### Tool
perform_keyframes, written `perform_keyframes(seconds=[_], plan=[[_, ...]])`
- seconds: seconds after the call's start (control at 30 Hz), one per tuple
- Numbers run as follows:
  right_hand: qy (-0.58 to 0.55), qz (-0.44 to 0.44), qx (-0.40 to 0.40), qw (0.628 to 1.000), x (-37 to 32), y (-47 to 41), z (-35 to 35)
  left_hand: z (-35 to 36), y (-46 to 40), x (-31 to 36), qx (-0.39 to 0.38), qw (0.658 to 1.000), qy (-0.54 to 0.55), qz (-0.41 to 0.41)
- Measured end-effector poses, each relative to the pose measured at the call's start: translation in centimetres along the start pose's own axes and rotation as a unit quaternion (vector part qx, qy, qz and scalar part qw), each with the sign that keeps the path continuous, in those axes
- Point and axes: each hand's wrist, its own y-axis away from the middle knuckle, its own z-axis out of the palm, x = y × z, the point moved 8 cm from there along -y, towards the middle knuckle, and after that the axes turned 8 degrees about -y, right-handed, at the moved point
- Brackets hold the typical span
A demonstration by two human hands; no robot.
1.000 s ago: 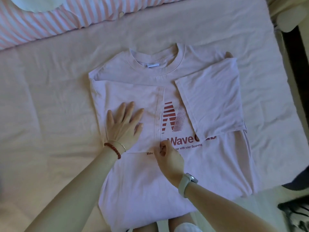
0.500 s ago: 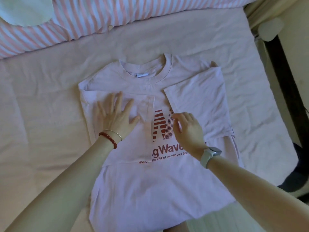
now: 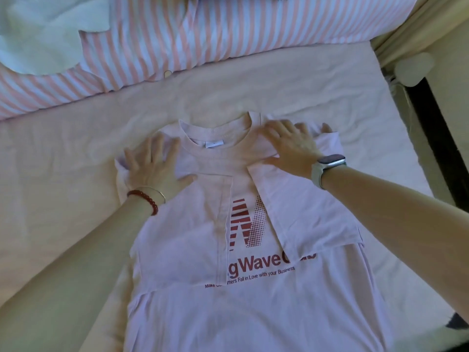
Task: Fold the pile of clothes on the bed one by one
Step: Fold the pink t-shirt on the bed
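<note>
A pale pink T-shirt (image 3: 253, 313) with a red "Wave" print lies face up on the bed, collar away from me. Both sleeves are folded in over the chest and cover part of the print. My left hand (image 3: 154, 168) rests flat on the shirt's left shoulder, fingers spread; a red bead bracelet is on that wrist. My right hand (image 3: 291, 146) presses flat on the right shoulder beside the collar, with a watch on the wrist. Neither hand grips the cloth.
The pink bed sheet (image 3: 63, 186) spreads around the shirt. A pink-and-white striped duvet (image 3: 203, 39) runs along the far side, with a white cloth (image 3: 38, 29) on it at far left. The bed's right edge meets a dark gap (image 3: 431, 138) and a cream wall.
Both hands have slid up the shirt from the chest and print area to the shoulders. One second ago my right hand pinched the left sleeve's lower corner; now it lies flat.
</note>
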Motion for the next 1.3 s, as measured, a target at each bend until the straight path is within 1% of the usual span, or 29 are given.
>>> perform_keyframes(seconds=[0.07, 0.1, 0.17, 0.27, 0.33, 0.37, 0.4, 0.47, 0.57, 0.63, 0.7, 0.83, 0.9, 1.0, 1.07, 1.1, 1.13, 1.17, 1.2, 1.23, 1.27, 1.3], plan=[[-0.010, 0.049, -0.034, 0.998, 2.4, -0.5, 0.1, 0.5, -1.3, -2.0, -0.075, 0.997, 0.004, -0.036], [-0.022, 0.080, -0.060, 0.995, 3.7, -0.6, 0.3, 0.4, -1.9, -2.8, -0.093, 0.994, 0.010, -0.049], [-0.054, 0.118, -0.082, 0.988, 5.3, -0.8, 0.5, -0.2, -3.0, -4.0, -0.101, 0.992, 0.036, -0.069], [-0.087, 0.095, -0.076, 0.989, 5.4, -1.6, -0.5, -0.8, -4.1, -5.4, -0.106, 0.987, 0.085, -0.083], [-0.103, 0.080, -0.070, 0.989, 4.9, -1.5, -1.3, -1.8, -4.3, -5.1, -0.062, 0.981, 0.177, -0.045], [-0.101, 0.071, -0.060, 0.991, 4.6, -1.2, -1.8, -2.7, -4.0, -4.8, -0.023, 0.975, 0.218, -0.024], [-0.092, 0.058, -0.045, 0.993, 4.3, -0.7, -2.2, -3.7, -3.5, -4.5, 0.017, 0.971, 0.237, -0.006], [-0.074, 0.021, -0.009, 0.997, 3.5, 0.9, -3.0, -5.4, -1.6, -3.6, 0.091, 0.966, 0.242, 0.027], [-0.057, -0.089, 0.116, 0.988, 0.9, 4.8, -4.9, -7.1, 2.8, -1.7, 0.170, 0.961, 0.203, 0.077], [-0.059, -0.124, 0.166, 0.976, -0.5, 8.2, -5.5, -7.7, 6.7, -1.0, 0.212, 0.954, 0.190, 0.097], [-0.076, -0.132, 0.180, 0.972, -0.9, 11.2, -4.6, -7.5, 10.4, -0.8, 0.236, 0.947, 0.190, 0.109], [-0.104, -0.123, 0.191, 0.968, -2.2, 19.1, -2.1, -5.4, 19.3, 0.4, 0.222, 0.949, 0.177, 0.139], [-0.111, -0.124, 0.180, 0.970, -3.0, 23.1, -0.5, -3.5, 23.3, 1.3, 0.178, 0.957, 0.172, 0.151], [-0.089, -0.132, 0.132, 0.978, -3.8, 28.5, 2.7, -0.3, 28.4, 2.8, 0.100, 0.966, 0.168, 0.170], [-0.078, -0.121, 0.089, 0.986, -4.0, 31.4, 5.2, 2.4, 30.9, 3.6, 0.033, 0.971, 0.154, 0.181], [-0.071, -0.110, 0.064, 0.989, -4.1, 32.5, 6.3, 4.0, 31.7, 3.9, -0.016, 0.974, 0.129, 0.185], [-0.065, -0.094, 0.021, 0.993, -4.0, 33.4, 7.6, 5.7, 32.3, 4.3, -0.085, 0.973, 0.092, 0.193], [-0.049, -0.078, -0.046, 0.995, -4.0, 33.8, 9.1, 7.1, 32.9, 4.6, -0.159, 0.965, 0.048, 0.201], [-0.027, -0.047, -0.142, 0.988, -3.8, 34.3, 10.8, 8.5, 33.4, 4.7, -0.234, 0.950, 0.018, 0.206], [-0.018, -0.008, -0.235, 0.972, -3.4, 34.9, 12.1, 9.4, 33.7, 4.6, -0.302, 0.933, 0.004, 0.193], [-0.024, 0.026, -0.288, 0.957, -2.9, 35.2, 12.8, 9.7, 33.4, 4.6, -0.342, 0.923, 0.005, 0.178], [-0.036, 0.034, -0.285, 0.957, -2.9, 34.8, 12.7, 9.4, 32.8, 4.8, -0.356, 0.919, 0.024, 0.166]])
